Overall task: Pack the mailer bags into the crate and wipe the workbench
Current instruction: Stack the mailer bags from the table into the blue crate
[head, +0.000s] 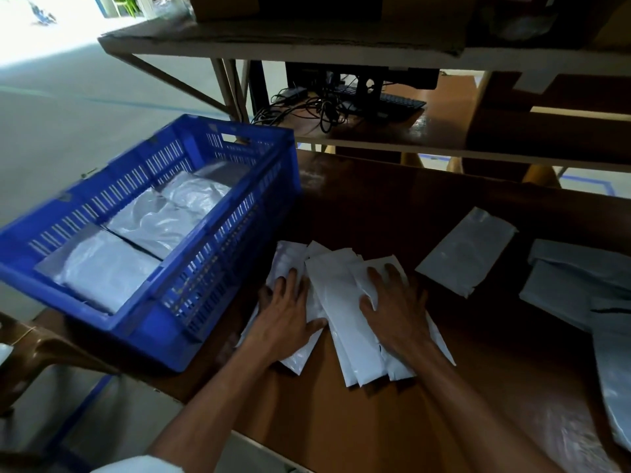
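Spread across the middle of a brown workbench (392, 414), a loose fan of white mailer bags (345, 302) lies under both of a person's hands, just to the right of a blue crate (211, 268). Left hand (286, 315) rests flat on the left side of the fan, fingers straight and splayed wide, thumb stretched toward the centre. Right hand (396, 308) presses flat on the right side of the same pile, fingers likewise spread and gripping nothing. Inside the slotted plastic crate, which sits at the bench's left end and overhangs its edge, several packed bags (153, 227) already lie in a row along the bottom. A single grey bag (467, 250) lies apart on the bench to the right of the hands, and farther right a pile of grey bags (580, 285) reaches the picture's edge. Behind the bench, a shelf (375, 131) carries a tangle of black cables (307, 107) and a keyboard (399, 102). A brown plastic chair (37, 349) stands at lower left.
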Tool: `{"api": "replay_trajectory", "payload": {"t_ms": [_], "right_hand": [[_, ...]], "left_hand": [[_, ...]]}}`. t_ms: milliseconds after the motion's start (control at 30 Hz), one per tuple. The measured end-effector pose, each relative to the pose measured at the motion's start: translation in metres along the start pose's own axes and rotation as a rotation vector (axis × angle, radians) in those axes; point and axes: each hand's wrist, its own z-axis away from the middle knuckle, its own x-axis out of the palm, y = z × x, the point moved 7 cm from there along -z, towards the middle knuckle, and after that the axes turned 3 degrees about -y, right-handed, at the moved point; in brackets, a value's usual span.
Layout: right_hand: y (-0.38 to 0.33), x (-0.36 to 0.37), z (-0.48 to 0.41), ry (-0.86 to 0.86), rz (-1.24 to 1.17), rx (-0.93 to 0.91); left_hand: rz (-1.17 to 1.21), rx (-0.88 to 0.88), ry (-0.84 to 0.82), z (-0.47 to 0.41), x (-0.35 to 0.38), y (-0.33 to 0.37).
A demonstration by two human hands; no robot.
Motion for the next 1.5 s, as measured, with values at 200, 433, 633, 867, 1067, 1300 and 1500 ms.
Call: {"api": "replay_trajectory", "payload": {"t_ms": [200, 433, 633, 867, 1067, 1300, 1500], "right_hand": [[-0.003, -0.01, 0.002, 0.05, -0.004, -0.028], [-0.024, -0.009, 0.008, -0.003, -0.079, -0.103], [-0.025, -0.001, 0.007, -0.049, -0.077, -0.111], [-0.033, -0.035, -0.006, 0.084, -0.132, -0.122], [-0.053, -0.046, -0.029, 0.089, -0.163, -0.184], [-0.066, 0.001, -0.015, -0.103, 0.009, -0.221], [-0.062, -0.007, -0.014, -0.048, -0.027, -0.202]], "left_hand": [[-0.117, 0.098, 0.077, 0.0, -0.004, 0.007], [-0.034, -0.003, 0.074, -0.004, -0.006, 0.007], [-0.01, -0.019, -0.021, -0.005, 0.0, 0.008], [-0.018, -0.075, 0.073, 0.001, -0.027, 0.001], [0.178, -0.243, 0.12, 0.021, -0.034, -0.037], [0.085, -0.295, 0.038, 0.018, 0.004, -0.032], [0.122, -0.277, 0.122, 0.027, -0.014, -0.033]]}}
